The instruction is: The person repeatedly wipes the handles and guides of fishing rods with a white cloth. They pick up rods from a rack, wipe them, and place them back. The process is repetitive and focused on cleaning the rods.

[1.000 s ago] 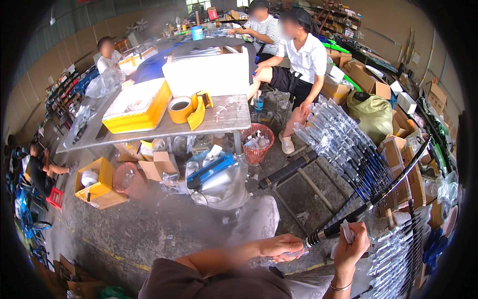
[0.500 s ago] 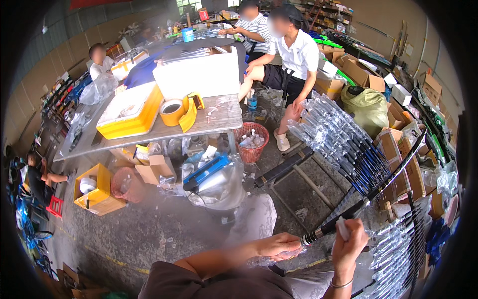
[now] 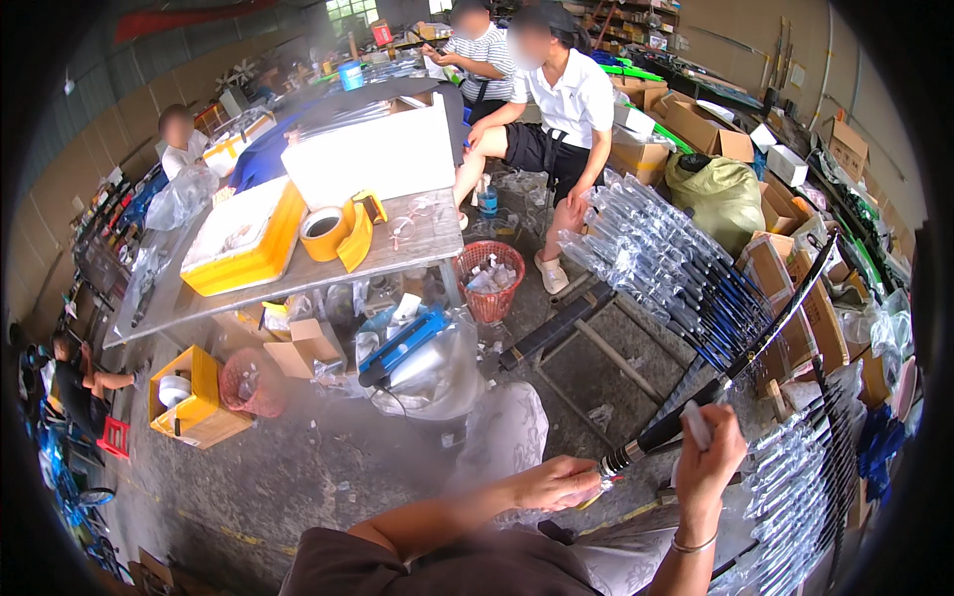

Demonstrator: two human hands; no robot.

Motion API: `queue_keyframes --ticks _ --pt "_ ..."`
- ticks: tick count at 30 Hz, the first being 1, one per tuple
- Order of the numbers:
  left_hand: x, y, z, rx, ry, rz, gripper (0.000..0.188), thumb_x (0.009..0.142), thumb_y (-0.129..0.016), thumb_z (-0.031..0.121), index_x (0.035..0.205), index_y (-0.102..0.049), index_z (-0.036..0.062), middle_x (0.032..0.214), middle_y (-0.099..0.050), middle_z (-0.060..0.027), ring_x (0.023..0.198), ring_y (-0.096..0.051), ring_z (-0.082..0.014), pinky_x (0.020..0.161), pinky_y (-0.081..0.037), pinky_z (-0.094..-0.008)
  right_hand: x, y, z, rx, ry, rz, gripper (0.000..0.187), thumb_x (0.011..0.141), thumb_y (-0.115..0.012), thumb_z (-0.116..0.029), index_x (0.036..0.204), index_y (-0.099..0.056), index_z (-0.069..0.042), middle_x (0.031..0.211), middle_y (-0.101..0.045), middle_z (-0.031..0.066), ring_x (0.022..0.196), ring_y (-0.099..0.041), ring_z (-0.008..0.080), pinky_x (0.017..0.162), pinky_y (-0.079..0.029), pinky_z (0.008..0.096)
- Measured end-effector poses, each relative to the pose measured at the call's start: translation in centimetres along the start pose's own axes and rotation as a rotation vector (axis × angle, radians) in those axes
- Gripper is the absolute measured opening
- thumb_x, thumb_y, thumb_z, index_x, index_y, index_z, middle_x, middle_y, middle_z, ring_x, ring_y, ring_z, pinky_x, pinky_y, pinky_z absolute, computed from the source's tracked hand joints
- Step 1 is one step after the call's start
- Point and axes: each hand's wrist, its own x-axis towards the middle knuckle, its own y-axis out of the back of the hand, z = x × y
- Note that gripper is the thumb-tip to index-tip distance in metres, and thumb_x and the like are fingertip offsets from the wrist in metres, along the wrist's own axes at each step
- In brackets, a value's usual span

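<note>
A black fishing rod (image 3: 664,429) slants from my lap up to the far right, with shiny metal rings near its lower end. My left hand (image 3: 558,484) is closed round that butt end. Something small, red and yellow, shows by its fingers, too small to make out. My right hand (image 3: 712,459) is raised next to the rod's dark grip, its fingers closed on a whitish wad (image 3: 698,425). Whether the wad touches the rod, I cannot tell. Beyond lie many plastic-wrapped fishing rods (image 3: 661,263) on a metal rack (image 3: 586,372).
A table (image 3: 422,219) carries a yellow-sided foam box (image 3: 243,238), a tape roll (image 3: 323,233) and a white box (image 3: 368,154). Below stand a red basket (image 3: 489,283) and a plastic bag (image 3: 437,377). Wrapped rods (image 3: 785,497) lie at my right. A seated person (image 3: 571,99) faces the rack.
The whole view has shifted slightly. My right hand with the wad has moved a little up and right along the rod. A co-worker in stripes now holds up a dark stick-like thing.
</note>
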Motion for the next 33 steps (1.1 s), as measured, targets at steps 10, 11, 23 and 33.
queue_keyframes --ticks 10,11,23,33 --pt "0.1 0.1 -0.3 -0.004 -0.022 0.009 0.026 0.101 -0.042 0.032 0.094 -0.047 0.0072 0.066 -0.033 0.0080 0.050 -0.028 -0.0009 0.042 -0.022 -0.0193 -1.1 -0.3 -0.8 0.051 0.072 -0.072 0.027 0.068 -0.070 0.006 0.087 -0.052 -0.002 0.071 -0.056 0.0141 0.057 -0.057 0.0312 0.051 -0.043 0.0339" --pt "0.0 0.1 -0.2 -0.012 -0.011 0.008 0.026 0.101 -0.042 0.032 0.094 -0.047 0.0072 0.067 -0.034 0.0080 0.050 -0.028 -0.0009 0.042 -0.022 -0.0193 -0.7 -0.2 -0.7 0.040 0.042 -0.061 0.026 0.069 -0.070 0.006 0.086 -0.052 -0.002 0.071 -0.055 0.0138 0.057 -0.056 0.0314 0.050 -0.043 0.0338" --pt "-0.1 -1.1 1.6 0.364 -0.108 0.392 0.016 0.098 -0.047 0.020 0.094 -0.052 0.0051 0.067 -0.044 0.0055 0.057 -0.041 -0.0038 0.049 -0.034 -0.0210 -0.8 -1.0 -0.9 0.133 0.120 -0.131 0.028 0.065 -0.072 0.005 0.087 -0.055 -0.003 0.067 -0.054 0.0097 0.055 -0.056 0.0280 0.048 -0.043 0.0338" --pt "0.5 -0.3 1.2 0.085 -0.067 0.319 0.035 0.098 -0.046 0.035 0.096 -0.050 0.0003 0.058 -0.040 0.0014 0.045 -0.035 -0.0058 0.040 -0.030 -0.0208 -3.5 -2.2 2.8 0.908 -0.631 -0.056 0.050 0.081 -0.074 -0.026 0.120 -0.050 -0.005 0.096 -0.056 0.0008 0.088 -0.053 0.0102 0.078 -0.044 0.0232"
